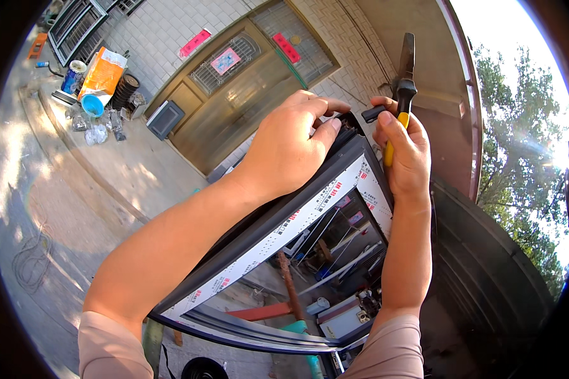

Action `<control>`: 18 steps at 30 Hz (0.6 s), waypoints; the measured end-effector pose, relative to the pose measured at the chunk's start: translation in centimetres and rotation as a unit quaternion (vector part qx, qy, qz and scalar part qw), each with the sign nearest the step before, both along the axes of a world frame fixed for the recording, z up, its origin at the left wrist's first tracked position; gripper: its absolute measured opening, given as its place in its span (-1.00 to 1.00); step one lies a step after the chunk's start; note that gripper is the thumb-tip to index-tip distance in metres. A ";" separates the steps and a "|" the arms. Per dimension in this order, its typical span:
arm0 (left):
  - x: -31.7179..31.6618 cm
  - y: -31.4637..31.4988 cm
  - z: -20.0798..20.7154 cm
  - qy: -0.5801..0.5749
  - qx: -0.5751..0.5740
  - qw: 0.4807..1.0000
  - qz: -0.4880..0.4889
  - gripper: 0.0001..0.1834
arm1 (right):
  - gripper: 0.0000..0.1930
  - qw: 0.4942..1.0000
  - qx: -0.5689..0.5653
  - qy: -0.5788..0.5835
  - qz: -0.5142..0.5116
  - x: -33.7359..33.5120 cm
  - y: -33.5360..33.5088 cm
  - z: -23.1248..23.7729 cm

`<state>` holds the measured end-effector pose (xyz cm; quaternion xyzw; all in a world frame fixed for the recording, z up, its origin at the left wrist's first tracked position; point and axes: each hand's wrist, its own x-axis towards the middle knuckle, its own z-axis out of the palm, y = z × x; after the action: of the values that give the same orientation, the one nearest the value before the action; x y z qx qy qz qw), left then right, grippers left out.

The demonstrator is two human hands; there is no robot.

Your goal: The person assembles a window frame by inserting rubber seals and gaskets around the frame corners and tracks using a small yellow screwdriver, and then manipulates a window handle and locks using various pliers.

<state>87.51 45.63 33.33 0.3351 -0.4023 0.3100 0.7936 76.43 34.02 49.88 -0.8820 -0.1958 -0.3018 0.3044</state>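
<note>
Outdoor work yard (pixel 76 218): tiled wall (pixel 161 35), trees (pixel 515 120)

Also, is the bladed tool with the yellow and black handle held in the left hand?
No, the right hand grips the bladed tool, while the left hand is at the upper corner of the window frame.

Above the grip of the right hand (pixel 406 142), the blade (pixel 409 58) looks dull, marked metal; within it, the handle (pixel 389 153) is smooth plastic. Left below, the frame (pixel 340 158) looks smooth, satin, under thin film (pixel 311 207). Beyond, the door (pixel 231 104) looks glossy, metallic.
</note>
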 end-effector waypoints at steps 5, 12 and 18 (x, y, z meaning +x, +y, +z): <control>-0.1 1.0 1.6 -0.044 0.001 0.999 -0.021 -0.73 | -0.69 0.995 -0.051 -0.034 0.074 -0.5 0.6 -1.0; -0.1 1.7 2.1 -0.005 0.043 0.989 -0.140 -0.76 | -0.76 0.993 -0.098 -0.051 0.046 -0.6 1.2 -1.2; -0.4 2.4 2.7 0.015 0.060 0.980 -0.190 -0.73 | -0.71 0.998 -0.036 0.007 0.051 -0.8 1.0 -0.9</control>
<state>87.10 48.00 36.07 0.3035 -0.4646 0.1237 0.8226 75.64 34.98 48.97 -0.8835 -0.2489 -0.2727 0.2882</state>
